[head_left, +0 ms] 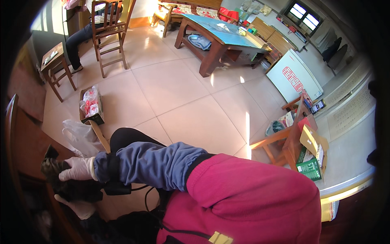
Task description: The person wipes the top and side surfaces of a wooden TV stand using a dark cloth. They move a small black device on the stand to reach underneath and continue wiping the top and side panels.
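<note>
At the lower left, my right hand (77,169), in a pale glove, is closed on a dark, crumpled cloth (50,166). The cloth has olive-brown patches and hangs between my hands beside a wooden furniture panel. Below it is my left hand (76,208), also pale-gloved, with its thumb side against the dark cloth; shadow hides most of its fingers, so its hold cannot be told. My right arm, in a blue oversleeve (152,164) over a magenta sleeve, reaches across the view.
A white plastic bag (80,135) and a box of plastic bags (91,103) lie near my hands. Farther off are a stool (56,65), a person on a chair (117,53) and a blue-topped table (213,27). A green carton (310,169) is at right.
</note>
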Demonstrator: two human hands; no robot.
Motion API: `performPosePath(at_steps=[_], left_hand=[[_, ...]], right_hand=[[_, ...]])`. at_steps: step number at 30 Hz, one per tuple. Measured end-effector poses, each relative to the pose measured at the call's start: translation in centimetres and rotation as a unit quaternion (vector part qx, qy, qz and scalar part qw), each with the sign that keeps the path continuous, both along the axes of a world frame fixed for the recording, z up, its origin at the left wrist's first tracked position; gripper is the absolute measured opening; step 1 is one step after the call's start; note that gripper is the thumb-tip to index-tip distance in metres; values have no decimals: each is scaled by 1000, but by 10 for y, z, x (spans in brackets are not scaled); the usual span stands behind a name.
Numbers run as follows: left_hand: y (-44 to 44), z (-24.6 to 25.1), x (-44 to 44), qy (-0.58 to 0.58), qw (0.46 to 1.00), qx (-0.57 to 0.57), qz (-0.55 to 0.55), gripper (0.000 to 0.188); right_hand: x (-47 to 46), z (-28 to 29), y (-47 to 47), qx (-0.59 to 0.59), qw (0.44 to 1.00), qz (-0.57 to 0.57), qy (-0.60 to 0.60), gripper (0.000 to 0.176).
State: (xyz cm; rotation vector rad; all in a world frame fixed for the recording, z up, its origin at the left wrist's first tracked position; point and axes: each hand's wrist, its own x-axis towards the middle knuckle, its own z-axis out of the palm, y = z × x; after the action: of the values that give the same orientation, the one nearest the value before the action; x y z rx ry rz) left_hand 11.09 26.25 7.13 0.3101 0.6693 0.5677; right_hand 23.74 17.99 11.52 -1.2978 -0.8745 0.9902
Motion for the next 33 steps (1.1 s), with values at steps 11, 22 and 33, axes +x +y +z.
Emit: performPosePath(at_steps=[11,22,33], left_hand=[[43,-42,-33,-7,999,45,9,58],[74,-42,-53,136,981,104,92,54],[40,-38,-55,-14,994,109,-23,59]], right_hand=[[-18,11,6,-117,985,-30,-125,57],[-48,-28,-14,-40,925,-140,-350,74],[-58,-92,26,-10,955,-103,277,108]])
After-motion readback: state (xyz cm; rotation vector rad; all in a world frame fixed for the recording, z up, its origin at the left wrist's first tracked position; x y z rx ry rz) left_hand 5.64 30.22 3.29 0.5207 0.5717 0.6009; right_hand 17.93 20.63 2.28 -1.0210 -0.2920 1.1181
